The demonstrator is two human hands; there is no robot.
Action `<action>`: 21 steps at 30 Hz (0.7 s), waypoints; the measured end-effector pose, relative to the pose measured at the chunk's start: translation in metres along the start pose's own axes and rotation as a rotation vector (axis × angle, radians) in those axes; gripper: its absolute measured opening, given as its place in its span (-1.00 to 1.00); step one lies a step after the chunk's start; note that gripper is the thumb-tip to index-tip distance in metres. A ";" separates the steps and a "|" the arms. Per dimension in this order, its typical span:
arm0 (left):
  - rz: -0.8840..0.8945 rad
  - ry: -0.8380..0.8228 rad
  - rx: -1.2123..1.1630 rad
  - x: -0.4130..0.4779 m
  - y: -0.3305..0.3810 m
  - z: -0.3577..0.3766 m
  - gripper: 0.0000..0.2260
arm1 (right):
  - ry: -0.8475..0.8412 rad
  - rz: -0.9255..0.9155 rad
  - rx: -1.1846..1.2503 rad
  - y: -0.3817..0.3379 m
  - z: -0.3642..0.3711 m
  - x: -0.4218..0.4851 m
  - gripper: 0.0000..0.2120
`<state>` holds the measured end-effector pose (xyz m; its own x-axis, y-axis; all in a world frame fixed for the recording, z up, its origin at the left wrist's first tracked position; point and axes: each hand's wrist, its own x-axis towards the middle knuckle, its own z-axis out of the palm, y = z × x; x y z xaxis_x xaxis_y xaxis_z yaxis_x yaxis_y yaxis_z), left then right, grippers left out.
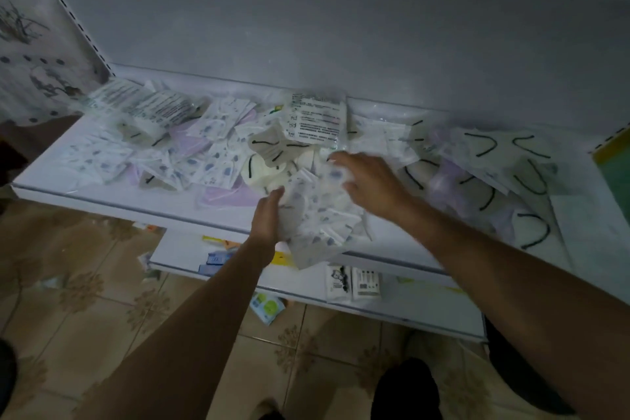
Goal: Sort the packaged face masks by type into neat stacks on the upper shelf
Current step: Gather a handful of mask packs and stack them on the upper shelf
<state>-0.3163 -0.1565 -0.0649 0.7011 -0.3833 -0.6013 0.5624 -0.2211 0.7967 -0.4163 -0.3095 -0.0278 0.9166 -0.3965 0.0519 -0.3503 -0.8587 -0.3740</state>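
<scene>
Plastic mask packets (320, 218) — spread fingers (347, 161) atop.

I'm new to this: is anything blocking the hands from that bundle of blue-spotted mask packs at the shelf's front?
Nothing visible does. The left hand presses the left side of the blue-spotted bundle and the right hand lies over its far end. Loose packs crowd the upper shelf around it.

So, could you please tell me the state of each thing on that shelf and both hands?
upper shelf, strewn with mixed packets
blue-print packets, loose bunch overhanging its front edge
left hand, flat against that bunch
right hand, fingers spread over it
black-strap masks, heaped unsorted
</scene>
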 end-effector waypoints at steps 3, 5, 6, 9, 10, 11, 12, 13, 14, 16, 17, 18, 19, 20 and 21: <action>0.002 -0.058 0.015 0.001 -0.003 0.011 -0.65 | -0.188 -0.023 0.015 -0.017 0.035 -0.001 -0.33; 0.034 0.033 0.157 0.007 -0.012 0.018 -0.57 | -0.194 0.055 0.274 -0.009 0.047 -0.012 -0.33; 0.053 0.096 0.245 0.011 -0.017 0.021 -0.59 | -0.126 0.101 0.362 -0.001 0.048 -0.018 -0.36; 0.029 0.194 0.246 0.010 -0.023 0.028 -0.55 | 0.214 0.302 0.372 0.035 0.044 -0.033 -0.47; 0.038 0.183 0.172 0.008 -0.025 0.029 -0.58 | 0.269 0.399 0.393 0.046 0.040 -0.036 -0.50; 0.048 0.171 0.116 0.003 -0.024 0.030 -0.68 | 0.270 0.500 0.444 0.058 0.038 -0.038 -0.50; 0.054 0.160 0.086 -0.001 -0.022 0.030 -0.78 | 0.231 0.608 0.531 0.066 0.034 -0.040 -0.50; 0.058 0.144 0.073 -0.007 -0.018 0.029 -0.82 | 0.178 0.727 0.666 0.071 0.032 -0.040 -0.48; 0.069 0.124 0.066 -0.012 -0.013 0.027 -0.83 | 0.134 0.831 0.841 0.071 0.027 -0.040 -0.46; 0.092 0.086 0.051 -0.026 -0.001 0.017 -0.84 | -0.007 0.945 1.125 0.066 0.019 -0.041 -0.43; 0.100 0.068 0.046 -0.033 0.006 0.010 -0.86 | -0.124 0.941 1.194 0.056 0.012 -0.044 -0.44; 0.102 0.051 0.050 -0.039 0.012 0.001 -0.88 | -0.244 0.918 1.234 0.045 0.005 -0.048 -0.46; 0.105 0.029 0.052 -0.046 0.019 -0.007 -0.89 | -0.336 0.862 1.272 0.032 -0.002 -0.052 -0.52; 0.110 0.009 0.053 -0.054 0.026 -0.016 -0.88 | -0.371 0.801 1.295 0.016 -0.008 -0.055 -0.60; 0.121 -0.002 0.059 -0.062 0.034 -0.026 -0.86 | -0.366 0.749 1.306 0.001 -0.015 -0.056 -0.65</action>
<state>-0.3294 -0.1168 -0.0019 0.7611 -0.4122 -0.5008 0.4472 -0.2259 0.8654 -0.4712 -0.2928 -0.0175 0.6785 -0.3256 -0.6585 -0.5072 0.4409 -0.7405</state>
